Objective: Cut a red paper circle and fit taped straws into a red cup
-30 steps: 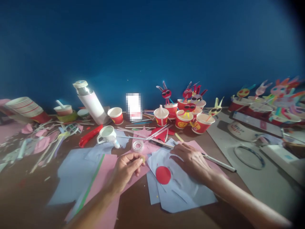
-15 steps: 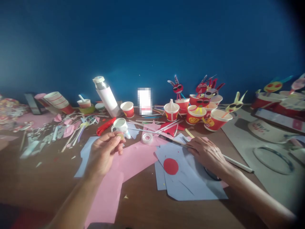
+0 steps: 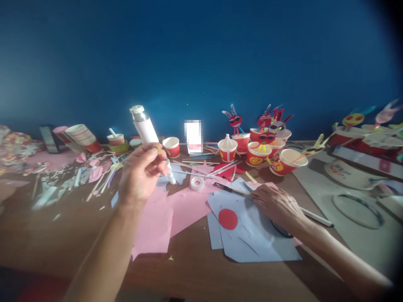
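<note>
My left hand (image 3: pixel 140 172) is raised over the pink paper (image 3: pixel 154 230), thumb and fingers pinching a small yellow piece of paper (image 3: pixel 159 149). Over the pale blue paper (image 3: pixel 252 243) rests my right hand (image 3: pixel 278 205), fingers curled down on scissors. Ahead of the fingers shows a grey blade, and below the palm a dark handle loop (image 3: pixel 281 230). A black pen (image 3: pixel 223 187) reaches under the fingertips. The red paper circle (image 3: pixel 228 219) lies on the blue sheets, left of my right hand. My left hand hides most of the white mug.
Red paper cups (image 3: pixel 262 155) with decorated spoon figures stand behind and to the right. A white thermos (image 3: pixel 145 128) is at the back. Tape (image 3: pixel 197 183), a glue stick (image 3: pixel 171 176) and thin sticks lie mid-table; paper scraps (image 3: pixel 47 195) cover the left. A bracelet-like ring (image 3: pixel 359 209) lies right.
My left hand has risen with the yellow piece, now covering the mug and red stapler-like object. The pink paper's near part has shifted up and right. My right hand stays about where it was.
</note>
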`<move>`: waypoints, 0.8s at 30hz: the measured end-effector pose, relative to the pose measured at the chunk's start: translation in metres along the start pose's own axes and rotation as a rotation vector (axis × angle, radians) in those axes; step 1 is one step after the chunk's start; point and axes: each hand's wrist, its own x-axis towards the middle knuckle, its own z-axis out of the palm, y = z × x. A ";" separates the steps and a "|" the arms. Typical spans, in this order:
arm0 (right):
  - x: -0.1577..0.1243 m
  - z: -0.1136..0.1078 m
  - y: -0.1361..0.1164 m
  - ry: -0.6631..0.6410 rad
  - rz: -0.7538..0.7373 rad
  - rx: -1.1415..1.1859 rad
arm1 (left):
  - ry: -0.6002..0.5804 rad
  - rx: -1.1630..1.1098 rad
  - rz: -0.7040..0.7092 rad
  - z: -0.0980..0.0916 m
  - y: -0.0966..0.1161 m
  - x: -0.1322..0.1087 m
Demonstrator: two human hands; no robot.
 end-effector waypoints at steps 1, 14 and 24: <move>0.000 0.001 0.001 0.013 -0.008 -0.007 | -0.009 -0.065 0.016 -0.001 0.009 -0.001; 0.010 -0.032 -0.123 0.170 -0.558 0.310 | -0.049 -0.464 0.095 -0.016 0.049 -0.006; 0.012 0.003 -0.192 -0.084 -0.780 0.339 | -0.004 -0.382 0.005 -0.017 0.031 -0.009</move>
